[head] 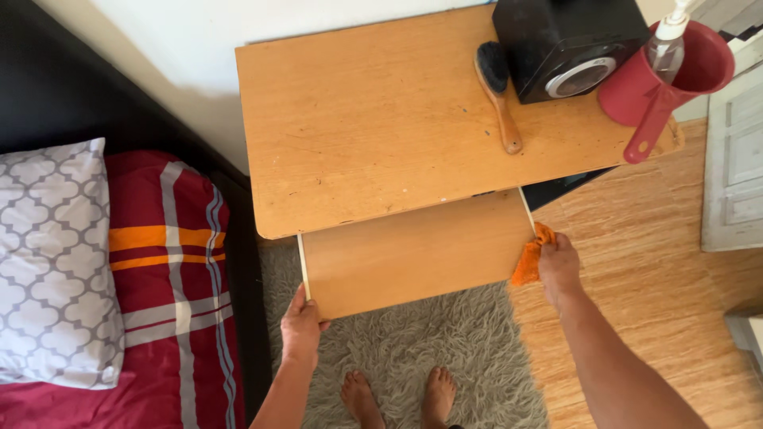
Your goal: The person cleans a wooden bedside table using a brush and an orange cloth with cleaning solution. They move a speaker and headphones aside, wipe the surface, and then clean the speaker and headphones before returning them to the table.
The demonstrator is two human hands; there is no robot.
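Below the light wooden desktop [381,111], the left hand [302,326] curls closed round the pull-out wooden shelf's [413,254] front corner — the right hand [559,266] presses a bunched orange cloth [528,258], fingers closed on it, against the shelf's right edge.

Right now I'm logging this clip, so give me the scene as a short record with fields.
left hand: grips the front left corner of the pull-out wooden shelf
right hand: presses an orange cloth on the shelf's right edge
desk top: wooden-handled brush, black box, red plastic jug
floor: shaggy grey rug
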